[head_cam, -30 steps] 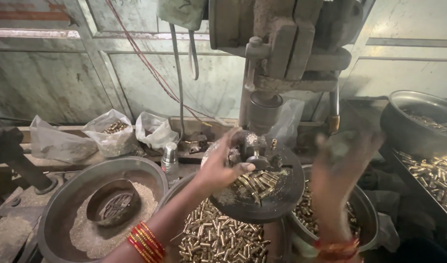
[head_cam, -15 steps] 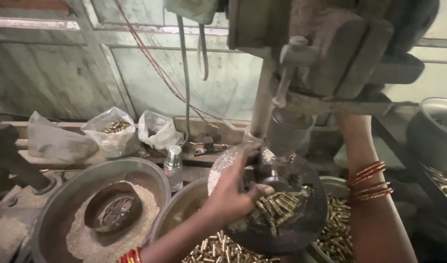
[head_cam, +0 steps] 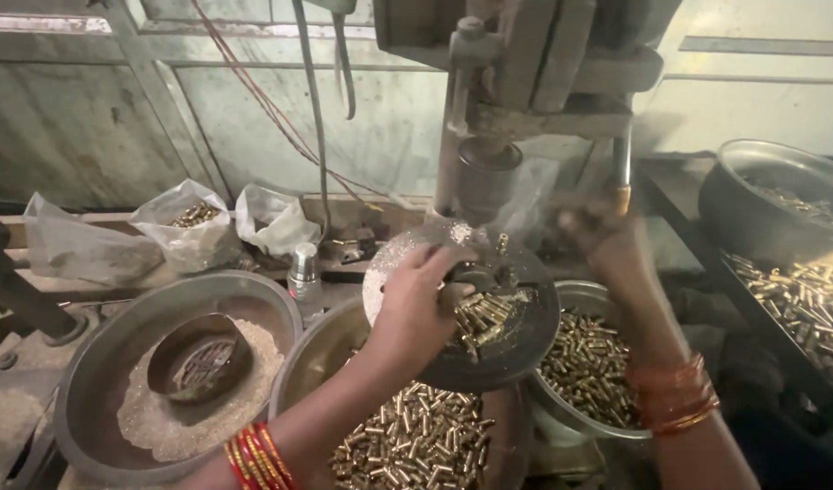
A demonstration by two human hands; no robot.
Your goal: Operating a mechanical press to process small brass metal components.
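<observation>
My left hand [head_cam: 414, 313] rests on the round dark plate [head_cam: 525, 349] of a drill press, fingers closed on a small dark fixture [head_cam: 478, 275] below the spindle [head_cam: 486, 181]. A heap of small brass pieces [head_cam: 482, 319] lies on the plate beside my fingers. My right hand [head_cam: 602, 234] is blurred, just below the lever handle [head_cam: 621, 186] on the machine's right side; whether it grips anything is unclear. Red bangles sit on both wrists.
Two metal bowls of brass pieces stand under the plate, one in front [head_cam: 416, 440] and one to the right [head_cam: 587, 367]. At left, a big bowl [head_cam: 94, 363] of white grit holds a small dark dish [head_cam: 198, 363]. Plastic bags [head_cam: 194, 231], a small bottle [head_cam: 303, 268], a pan [head_cam: 770, 195].
My right arm has dropped from high on the lever to just below the handle. The left hand has stayed at the fixture. The view has shifted slightly.
</observation>
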